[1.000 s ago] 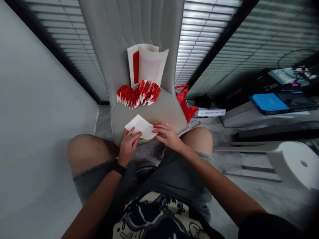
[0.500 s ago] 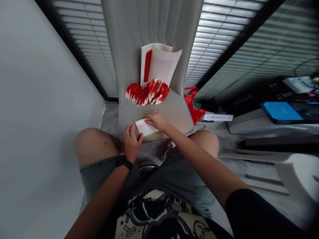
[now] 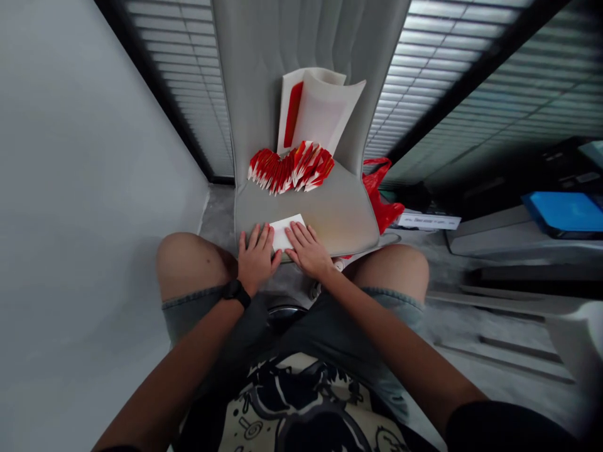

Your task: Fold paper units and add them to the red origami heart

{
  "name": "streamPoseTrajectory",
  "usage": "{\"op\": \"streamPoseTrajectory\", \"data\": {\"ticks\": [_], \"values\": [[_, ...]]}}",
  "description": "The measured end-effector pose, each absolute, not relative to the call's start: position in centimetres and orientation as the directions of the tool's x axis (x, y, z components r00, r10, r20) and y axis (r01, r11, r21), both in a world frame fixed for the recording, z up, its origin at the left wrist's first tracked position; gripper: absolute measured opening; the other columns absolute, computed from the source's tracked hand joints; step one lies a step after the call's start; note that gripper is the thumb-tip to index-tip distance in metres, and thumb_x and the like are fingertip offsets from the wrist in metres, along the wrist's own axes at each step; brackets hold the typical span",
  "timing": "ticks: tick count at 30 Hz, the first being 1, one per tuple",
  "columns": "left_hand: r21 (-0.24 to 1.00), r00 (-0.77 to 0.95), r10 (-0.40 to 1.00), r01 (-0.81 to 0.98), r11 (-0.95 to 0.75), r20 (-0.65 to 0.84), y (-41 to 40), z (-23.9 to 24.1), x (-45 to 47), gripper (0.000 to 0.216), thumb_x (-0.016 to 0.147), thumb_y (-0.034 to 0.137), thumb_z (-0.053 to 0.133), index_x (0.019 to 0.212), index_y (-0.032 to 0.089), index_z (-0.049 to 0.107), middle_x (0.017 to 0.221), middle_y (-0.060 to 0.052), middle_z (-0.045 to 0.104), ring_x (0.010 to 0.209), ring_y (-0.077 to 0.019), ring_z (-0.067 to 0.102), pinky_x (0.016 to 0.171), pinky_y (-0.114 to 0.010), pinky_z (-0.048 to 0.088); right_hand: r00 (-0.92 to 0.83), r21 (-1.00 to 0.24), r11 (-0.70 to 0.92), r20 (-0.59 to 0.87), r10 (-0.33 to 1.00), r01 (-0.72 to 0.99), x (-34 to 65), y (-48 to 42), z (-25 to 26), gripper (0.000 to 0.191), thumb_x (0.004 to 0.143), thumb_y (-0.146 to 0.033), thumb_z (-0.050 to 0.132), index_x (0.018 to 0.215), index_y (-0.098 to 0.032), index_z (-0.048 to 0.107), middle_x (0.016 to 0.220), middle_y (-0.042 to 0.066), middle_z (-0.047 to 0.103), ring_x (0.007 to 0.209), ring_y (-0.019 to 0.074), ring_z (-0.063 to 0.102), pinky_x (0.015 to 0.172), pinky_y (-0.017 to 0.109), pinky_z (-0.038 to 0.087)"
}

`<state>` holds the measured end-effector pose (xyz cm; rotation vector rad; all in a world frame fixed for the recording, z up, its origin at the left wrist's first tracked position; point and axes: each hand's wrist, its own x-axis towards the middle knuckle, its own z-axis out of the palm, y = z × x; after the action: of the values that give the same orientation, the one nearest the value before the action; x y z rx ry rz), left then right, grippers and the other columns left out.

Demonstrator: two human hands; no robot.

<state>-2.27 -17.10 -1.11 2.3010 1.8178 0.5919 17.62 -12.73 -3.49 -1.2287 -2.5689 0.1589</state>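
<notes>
A small white paper (image 3: 286, 231) lies flat on the chair seat (image 3: 332, 210). The left hand (image 3: 257, 259) and right hand (image 3: 307, 251) rest on its edges, fingers open and flat, not gripping. Many folded red papers (image 3: 291, 168) sit nearby.

Your grey padded chair seat (image 3: 330, 207) carries a curved row of folded red-and-white paper pieces (image 3: 291, 168) and, near its front edge, a white paper rectangle (image 3: 286, 231); curled white-and-red sheets (image 3: 320, 110) lean against the backrest behind the row.
</notes>
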Motion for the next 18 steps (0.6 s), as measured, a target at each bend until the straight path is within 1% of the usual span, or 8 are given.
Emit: {"op": "streamPoseTrajectory", "data": {"ticks": [2,4,6,9,11,15,18], "values": [[0.333,0.214,0.957,0.904,-0.270,0.194,-16.7,-0.9,-2.9,0.065,0.099,0.044,0.046,0.155,0.014,0.038,0.161,-0.015,0.038,0.152,-0.0357,0.027,0.124,-0.061,0.010,-0.577,-0.212,0.616,0.218,0.787,0.759,18.2,-12.4,-3.6,0.067,0.103,-0.048,0.045,0.157,-0.010,0.034,0.164,0.018,0.031,0.153,0.0309,0.027,0.126,0.052,0.022],[0.292,0.252,0.953,0.911,-0.292,0.169,-16.5,-0.9,-3.2,0.068,0.099,0.050,0.046,0.155,0.013,0.037,0.161,-0.015,0.038,0.152,-0.0352,0.027,0.125,-0.059,0.012,-0.553,-0.209,0.595,0.228,0.801,0.776,18.7,-12.6,-3.5,0.068,0.102,-0.049,0.046,0.156,-0.009,0.036,0.163,0.019,0.032,0.153,0.0314,0.028,0.127,0.053,0.021],[0.243,0.262,0.952,0.924,-0.294,0.155,-16.6,-1.0,-3.2,0.074,0.098,0.055,0.046,0.156,0.011,0.035,0.162,-0.016,0.035,0.153,-0.0344,0.026,0.125,-0.057,0.013,-0.508,-0.215,0.557,0.245,0.826,0.802,18.8,-13.4,-3.2,0.064,0.103,-0.044,0.045,0.156,-0.008,0.036,0.163,0.019,0.033,0.153,0.0315,0.027,0.126,0.054,0.020],[0.188,0.248,0.957,0.943,-0.274,0.153,-16.8,-1.4,-2.7,0.079,0.097,0.058,0.044,0.157,0.009,0.031,0.164,-0.018,0.029,0.154,-0.0338,0.023,0.125,-0.057,0.012,-0.458,-0.236,0.520,0.270,0.847,0.821,17.9,-15.2,-2.9,0.063,0.104,-0.038,0.042,0.157,-0.007,0.033,0.163,0.019,0.032,0.154,0.0301,0.026,0.127,0.053,0.021],[0.179,0.236,0.959,0.948,-0.262,0.156,-16.9,-1.5,-2.6,0.076,0.098,0.057,0.041,0.157,0.009,0.032,0.164,-0.017,0.030,0.154,-0.0334,0.024,0.125,-0.057,0.013,-0.493,-0.238,0.552,0.267,0.828,0.799,17.0,-16.2,-2.9,0.065,0.104,-0.041,0.042,0.158,-0.007,0.032,0.164,0.017,0.031,0.154,0.0288,0.025,0.127,0.051,0.022],[0.197,0.212,0.962,0.949,-0.244,0.173,-16.8,-1.5,-2.6,0.060,0.104,0.042,0.030,0.155,0.012,0.038,0.162,-0.013,0.036,0.153,-0.0290,0.028,0.125,-0.055,0.017,-0.598,-0.218,0.636,0.220,0.771,0.740,16.4,-16.7,-3.6,0.064,0.104,-0.046,0.040,0.156,-0.010,0.036,0.163,0.014,0.034,0.153,0.0265,0.027,0.127,0.049,0.021],[0.198,0.200,0.961,0.951,-0.237,0.190,-16.9,-1.4,-2.5,0.059,0.104,0.039,0.031,0.155,0.012,0.038,0.161,-0.014,0.037,0.152,-0.0294,0.029,0.125,-0.056,0.018,-0.556,-0.226,0.591,0.202,0.806,0.774,17.5,-16.6,-3.8,0.062,0.105,-0.045,0.038,0.157,-0.011,0.035,0.163,0.013,0.033,0.153,0.0253,0.028,0.128,0.049,0.020]]}}
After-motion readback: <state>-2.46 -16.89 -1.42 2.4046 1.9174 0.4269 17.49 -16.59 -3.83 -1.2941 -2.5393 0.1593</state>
